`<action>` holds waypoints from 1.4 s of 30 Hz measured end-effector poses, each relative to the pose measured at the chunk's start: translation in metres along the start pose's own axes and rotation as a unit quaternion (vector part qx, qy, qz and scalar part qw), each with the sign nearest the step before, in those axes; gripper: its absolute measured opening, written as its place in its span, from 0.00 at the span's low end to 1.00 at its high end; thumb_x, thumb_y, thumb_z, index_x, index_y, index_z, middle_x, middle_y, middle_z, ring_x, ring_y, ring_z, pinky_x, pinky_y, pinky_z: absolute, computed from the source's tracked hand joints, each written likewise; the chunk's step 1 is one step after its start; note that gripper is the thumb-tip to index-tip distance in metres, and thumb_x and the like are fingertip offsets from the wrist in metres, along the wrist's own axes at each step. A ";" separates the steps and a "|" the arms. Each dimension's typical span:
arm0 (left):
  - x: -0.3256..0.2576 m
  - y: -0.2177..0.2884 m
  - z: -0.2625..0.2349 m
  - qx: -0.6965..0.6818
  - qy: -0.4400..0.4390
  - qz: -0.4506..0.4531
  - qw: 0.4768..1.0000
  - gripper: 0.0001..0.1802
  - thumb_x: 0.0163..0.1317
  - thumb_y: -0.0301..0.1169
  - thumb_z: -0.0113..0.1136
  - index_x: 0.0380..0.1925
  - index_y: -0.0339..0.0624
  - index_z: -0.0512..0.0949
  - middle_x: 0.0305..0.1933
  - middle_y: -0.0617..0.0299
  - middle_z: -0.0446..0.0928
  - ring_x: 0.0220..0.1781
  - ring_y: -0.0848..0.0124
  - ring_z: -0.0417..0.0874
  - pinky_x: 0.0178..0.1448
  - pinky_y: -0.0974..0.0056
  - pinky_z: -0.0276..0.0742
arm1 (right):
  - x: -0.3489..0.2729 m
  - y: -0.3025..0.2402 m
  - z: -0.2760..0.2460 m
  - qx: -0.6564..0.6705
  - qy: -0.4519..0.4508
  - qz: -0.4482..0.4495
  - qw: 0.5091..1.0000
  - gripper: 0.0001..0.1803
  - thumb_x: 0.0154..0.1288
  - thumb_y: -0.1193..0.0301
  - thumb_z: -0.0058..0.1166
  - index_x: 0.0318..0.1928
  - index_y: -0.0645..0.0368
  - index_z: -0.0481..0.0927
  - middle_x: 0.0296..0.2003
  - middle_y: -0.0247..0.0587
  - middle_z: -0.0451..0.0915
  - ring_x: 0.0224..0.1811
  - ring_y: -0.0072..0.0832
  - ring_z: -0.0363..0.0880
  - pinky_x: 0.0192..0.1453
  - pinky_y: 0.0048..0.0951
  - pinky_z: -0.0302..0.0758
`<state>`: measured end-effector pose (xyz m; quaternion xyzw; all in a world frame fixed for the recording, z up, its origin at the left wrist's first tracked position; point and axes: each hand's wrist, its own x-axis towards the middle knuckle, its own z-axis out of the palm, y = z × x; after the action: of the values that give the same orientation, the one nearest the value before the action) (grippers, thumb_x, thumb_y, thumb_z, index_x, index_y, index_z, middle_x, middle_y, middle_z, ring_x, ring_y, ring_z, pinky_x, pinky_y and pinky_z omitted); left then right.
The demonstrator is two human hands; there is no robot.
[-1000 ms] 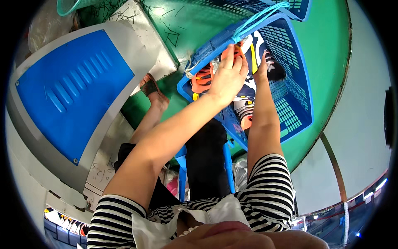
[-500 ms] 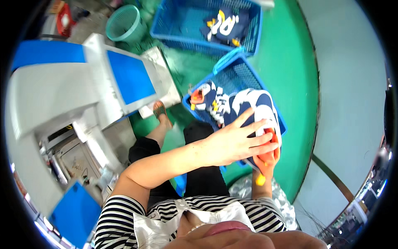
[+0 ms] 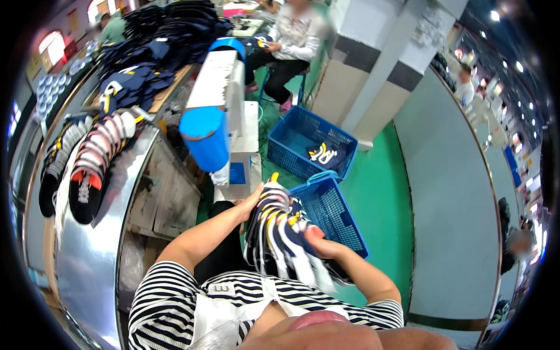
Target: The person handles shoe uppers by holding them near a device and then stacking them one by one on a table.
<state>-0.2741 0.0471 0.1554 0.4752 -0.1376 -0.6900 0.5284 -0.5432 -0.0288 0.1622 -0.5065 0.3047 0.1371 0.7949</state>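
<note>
Bundle: we are holding a stack of navy, white and yellow shoe uppers [image 3: 280, 230] upright over our lap, just left of the near blue basket [image 3: 335, 213]
Left hand: our left hand [image 3: 252, 201] is pressing flat against the bundle's left side, fingers spread around it, grasping
Right hand: our right hand [image 3: 318, 245] is clamping the bundle from the side facing the near basket, thumb on top, grasping it too
Change: half a second ago we were looking down at the bundle lying over the near basket; now we are looking ahead and the bundle is sitting clear of the basket, between both hands, so we judge the pickup is done and the stack is coming toward the work area
Far basket: a second blue basket [image 3: 291, 140] is standing just beyond the near basket, holding a navy piece with pale lettering-like shapes [image 3: 324, 153]
Desk: left of the near basket, a shiny metal desk [image 3: 93, 245] is carrying finished striped shoes [image 3: 87, 163]
Machine: a white machine with a blue round cover [image 3: 204, 137] is standing between the desk and the far basket
Signs: no readable signs; a small blue square panel [image 3: 236, 173] is showing at the machine's base
</note>
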 end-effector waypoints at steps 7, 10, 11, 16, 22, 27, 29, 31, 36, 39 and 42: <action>-0.003 -0.116 -0.093 -0.044 0.094 -0.033 0.994 0.27 0.73 0.45 0.26 0.60 0.40 0.65 0.55 0.47 0.74 0.54 0.59 0.78 0.58 0.52 0.74 | 0.122 0.030 0.128 -0.026 0.112 0.049 0.992 0.49 0.60 0.33 0.38 0.62 0.67 0.61 0.57 0.48 0.69 0.60 0.31 0.66 0.63 0.29 0.61; -0.058 -0.097 -0.101 -0.017 0.062 -0.005 0.998 0.27 0.73 0.47 0.30 0.60 0.42 0.65 0.57 0.52 0.73 0.57 0.61 0.76 0.61 0.56 0.71 | 0.138 0.017 0.171 -0.043 0.113 -0.006 0.993 0.51 0.60 0.33 0.36 0.61 0.74 0.63 0.58 0.55 0.68 0.61 0.37 0.66 0.64 0.30 0.61; -0.072 -0.091 -0.098 -0.006 0.038 0.057 0.998 0.28 0.72 0.50 0.33 0.60 0.42 0.65 0.57 0.52 0.72 0.57 0.63 0.75 0.63 0.57 0.69 | 0.150 0.016 0.173 -0.064 0.141 -0.018 0.988 0.51 0.59 0.32 0.35 0.57 0.75 0.67 0.56 0.56 0.70 0.60 0.38 0.68 0.63 0.30 0.62; -0.114 -0.082 -0.080 -0.111 0.051 0.002 0.992 0.32 0.68 0.52 0.39 0.64 0.41 0.61 0.64 0.56 0.66 0.65 0.64 0.67 0.68 0.62 0.60 | 0.153 0.005 0.154 -0.177 0.000 0.085 0.981 0.40 0.61 0.31 0.32 0.34 0.59 0.76 0.28 0.38 0.75 0.27 0.23 0.70 0.27 0.25 0.65; -0.050 -0.182 -0.118 0.079 0.243 0.195 0.947 0.32 0.69 0.48 0.34 0.65 0.36 0.57 0.69 0.47 0.56 0.72 0.59 0.52 0.73 0.63 0.46 | 0.077 -0.079 0.134 -0.706 0.102 -0.240 0.658 0.29 0.50 0.59 0.63 0.52 0.58 0.73 0.40 0.53 0.77 0.46 0.42 0.77 0.54 0.35 0.71; -0.035 -0.169 -0.095 0.186 0.234 0.213 0.930 0.31 0.71 0.47 0.32 0.64 0.34 0.59 0.70 0.48 0.55 0.73 0.59 0.51 0.73 0.63 0.46 | 0.126 -0.047 0.100 -0.781 0.058 -0.078 0.617 0.40 0.42 0.59 0.70 0.56 0.58 0.66 0.43 0.53 0.78 0.43 0.47 0.79 0.44 0.44 0.76; -0.040 -0.168 -0.101 0.175 0.189 0.201 0.945 0.32 0.70 0.48 0.34 0.64 0.35 0.60 0.67 0.48 0.60 0.71 0.59 0.57 0.72 0.63 0.49 | 0.123 -0.036 0.102 -0.801 0.068 -0.091 0.588 0.35 0.43 0.56 0.69 0.51 0.57 0.70 0.39 0.51 0.80 0.42 0.45 0.80 0.42 0.43 0.76; -0.114 -0.106 -0.050 0.302 0.273 0.090 0.909 0.27 0.69 0.43 0.46 0.61 0.36 0.64 0.59 0.54 0.70 0.61 0.66 0.70 0.65 0.65 0.63 | 0.107 -0.041 0.090 -0.773 0.067 -0.041 0.630 0.34 0.43 0.52 0.68 0.49 0.56 0.73 0.38 0.49 0.80 0.43 0.44 0.80 0.46 0.43 0.75; -0.186 -0.028 -0.019 0.210 0.178 0.394 0.877 0.19 0.67 0.34 0.52 0.54 0.35 0.69 0.52 0.58 0.74 0.55 0.71 0.74 0.57 0.65 0.70 | 0.068 -0.087 0.043 -0.547 0.070 -0.205 0.808 0.21 0.45 0.70 0.65 0.43 0.59 0.77 0.39 0.41 0.79 0.44 0.30 0.77 0.48 0.30 0.72; -0.260 0.039 0.066 0.111 -0.068 0.329 0.935 0.21 0.68 0.39 0.50 0.54 0.36 0.69 0.52 0.58 0.74 0.56 0.71 0.74 0.57 0.63 0.70 | 0.020 -0.141 0.095 -0.251 0.205 -0.391 0.862 0.22 0.47 0.81 0.57 0.46 0.61 0.69 0.42 0.41 0.76 0.47 0.33 0.76 0.55 0.30 0.71; -0.240 0.035 0.087 -0.018 -0.049 0.284 0.958 0.21 0.68 0.43 0.49 0.52 0.38 0.70 0.50 0.59 0.76 0.53 0.71 0.75 0.57 0.62 0.70 | 0.011 -0.170 0.149 -0.228 0.313 -0.498 0.776 0.30 0.50 0.79 0.62 0.53 0.64 0.63 0.46 0.47 0.73 0.51 0.34 0.74 0.57 0.31 0.70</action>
<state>-0.3251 0.2120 0.3460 0.3726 -0.2795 -0.5366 0.7037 -0.3937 0.0257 0.3232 -0.7690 0.2015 -0.3788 0.4738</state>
